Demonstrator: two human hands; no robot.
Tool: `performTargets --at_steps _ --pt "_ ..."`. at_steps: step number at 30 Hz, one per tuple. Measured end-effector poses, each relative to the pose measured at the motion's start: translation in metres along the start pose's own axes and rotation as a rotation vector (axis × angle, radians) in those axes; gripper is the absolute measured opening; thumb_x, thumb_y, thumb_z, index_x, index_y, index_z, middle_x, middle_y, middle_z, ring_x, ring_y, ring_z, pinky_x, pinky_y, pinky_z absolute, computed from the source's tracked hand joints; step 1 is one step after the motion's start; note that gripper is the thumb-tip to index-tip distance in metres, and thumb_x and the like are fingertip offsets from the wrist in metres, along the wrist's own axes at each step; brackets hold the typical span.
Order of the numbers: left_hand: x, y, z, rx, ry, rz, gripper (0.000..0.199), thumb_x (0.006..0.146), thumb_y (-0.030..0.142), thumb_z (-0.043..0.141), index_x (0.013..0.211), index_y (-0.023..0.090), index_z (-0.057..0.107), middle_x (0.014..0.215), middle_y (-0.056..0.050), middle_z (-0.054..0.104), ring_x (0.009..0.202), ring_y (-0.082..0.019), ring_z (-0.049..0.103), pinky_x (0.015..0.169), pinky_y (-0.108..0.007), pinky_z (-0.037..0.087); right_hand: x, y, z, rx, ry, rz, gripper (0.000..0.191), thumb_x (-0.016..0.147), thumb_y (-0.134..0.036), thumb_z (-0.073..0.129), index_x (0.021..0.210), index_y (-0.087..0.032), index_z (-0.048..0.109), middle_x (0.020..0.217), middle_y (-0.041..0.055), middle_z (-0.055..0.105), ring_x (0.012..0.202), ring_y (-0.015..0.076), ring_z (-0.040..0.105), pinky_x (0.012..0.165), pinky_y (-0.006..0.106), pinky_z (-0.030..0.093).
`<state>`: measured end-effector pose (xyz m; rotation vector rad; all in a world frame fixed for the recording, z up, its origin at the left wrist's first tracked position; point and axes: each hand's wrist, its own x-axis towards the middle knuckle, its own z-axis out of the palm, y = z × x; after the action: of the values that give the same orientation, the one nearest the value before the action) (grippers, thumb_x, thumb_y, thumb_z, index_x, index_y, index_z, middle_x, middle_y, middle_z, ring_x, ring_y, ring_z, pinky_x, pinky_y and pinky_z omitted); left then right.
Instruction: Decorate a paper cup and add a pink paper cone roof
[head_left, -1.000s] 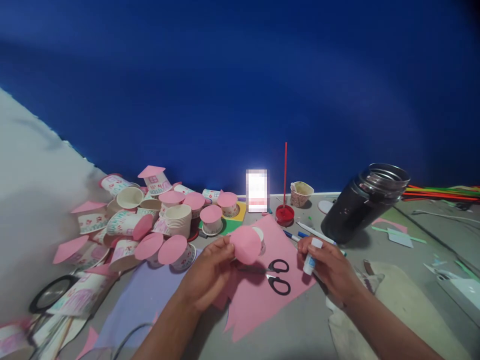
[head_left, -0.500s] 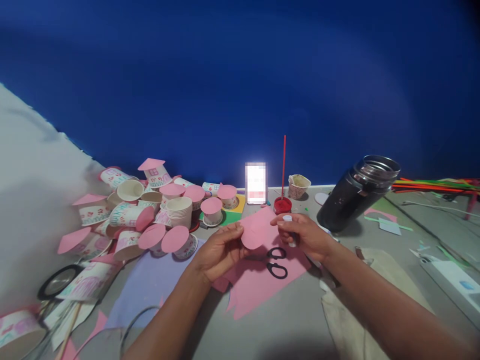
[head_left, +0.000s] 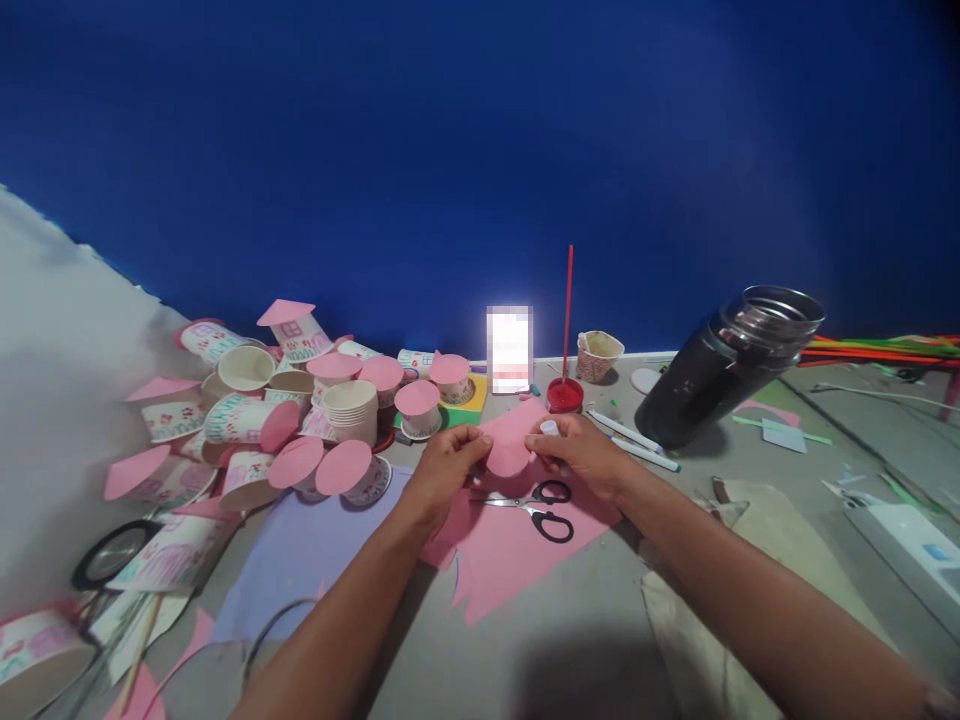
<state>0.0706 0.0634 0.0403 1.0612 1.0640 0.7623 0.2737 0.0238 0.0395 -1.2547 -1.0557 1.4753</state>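
Observation:
A rounded piece of pink paper (head_left: 510, 452) is held up between my two hands. My left hand (head_left: 448, 470) pinches its left edge between thumb and fingers. The fingertips of my right hand (head_left: 589, 455) are on its right edge, and a small white tube (head_left: 550, 428) is tucked in the same hand, its lower part hidden by the fingers. Just below the hands, black-handled scissors (head_left: 551, 510) lie on a larger pink paper sheet (head_left: 517, 570). Two white markers (head_left: 626, 432) lie right of my right hand.
Decorated paper cups with pink paper tops (head_left: 289, 330) crowd the left side, around a stack of plain cups (head_left: 351, 412). A lit phone (head_left: 510, 350) and red pot (head_left: 565, 395) stand behind my hands. A black flask (head_left: 720, 375) and beige cloth (head_left: 765, 560) are right.
My right hand has moved left and its fingertips have met the pink paper's right edge. More of the scissors shows, blades included. The camera view has shifted slightly.

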Motion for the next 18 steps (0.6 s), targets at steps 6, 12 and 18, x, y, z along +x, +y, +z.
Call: performTargets --at_steps 6,12,18 --pt "0.009 -0.006 -0.002 0.130 0.064 0.063 0.036 0.070 0.041 0.082 0.061 0.018 0.057 0.053 0.004 0.056 0.048 -0.009 0.046 0.047 -0.021 0.029 0.010 0.004 0.002 -0.072 0.081 0.000 0.030 0.073 -0.036 0.077 0.057 -0.020 0.056 0.049 -0.0041 0.052 0.049 0.0099 0.042 0.051 0.025 0.030" --pt "0.019 -0.010 -0.002 0.092 0.052 0.062 0.038 0.072 0.045 0.078 0.062 0.020 0.051 0.049 0.006 0.049 0.041 -0.007 0.038 0.044 -0.021 0.024 0.020 0.013 0.000 -0.087 0.114 0.013 0.028 0.073 -0.037 0.077 0.060 -0.020 0.057 0.050 -0.0033 0.054 0.048 0.0103 0.045 0.048 0.025 0.029" --pt "0.018 -0.015 -0.001 0.051 0.032 0.071 0.041 0.072 0.047 0.080 0.063 0.019 0.052 0.050 0.005 0.049 0.042 -0.007 0.040 0.044 -0.020 0.026 0.023 0.016 -0.002 -0.089 0.135 -0.012 0.029 0.074 -0.040 0.075 0.063 -0.020 0.058 0.053 -0.0036 0.054 0.050 0.0100 0.045 0.048 0.024 0.031"
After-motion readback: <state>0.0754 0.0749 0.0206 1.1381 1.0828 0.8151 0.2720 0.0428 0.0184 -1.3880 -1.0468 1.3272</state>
